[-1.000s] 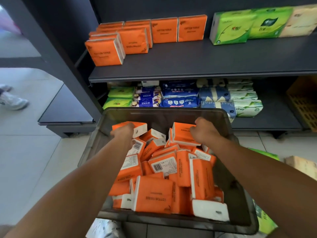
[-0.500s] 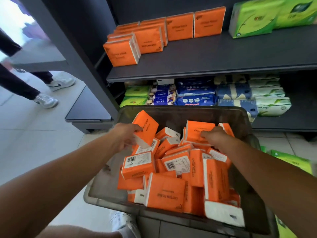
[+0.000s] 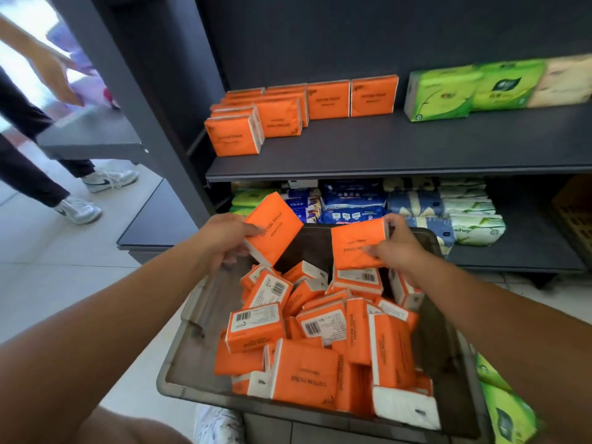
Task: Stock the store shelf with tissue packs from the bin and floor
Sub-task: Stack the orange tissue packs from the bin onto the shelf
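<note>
A grey bin [image 3: 192, 357] in front of me holds several orange tissue packs [image 3: 307, 373] in a loose heap. My left hand [image 3: 221, 238] grips one orange pack [image 3: 274, 227], lifted and tilted above the bin's far left corner. In my right hand [image 3: 395, 246] is a second orange pack [image 3: 355, 248], raised over the far right of the bin. On the dark shelf [image 3: 400, 152] above, a group of orange packs [image 3: 275, 120] stands in rows at the left.
Green and beige tissue packs [image 3: 448, 91] stand on the shelf's right. The lower shelf holds green, blue and white packs [image 3: 368, 206]. More green packs [image 3: 509, 415] lie on the floor at right. A person's legs and white shoes [image 3: 96, 190] stand at left by a low platform [image 3: 160, 219].
Both hands have lifted their orange packs up out of the heap, above the bin's far rim. The view has tilted up toward the shelf, and the person at left has stepped closer.
</note>
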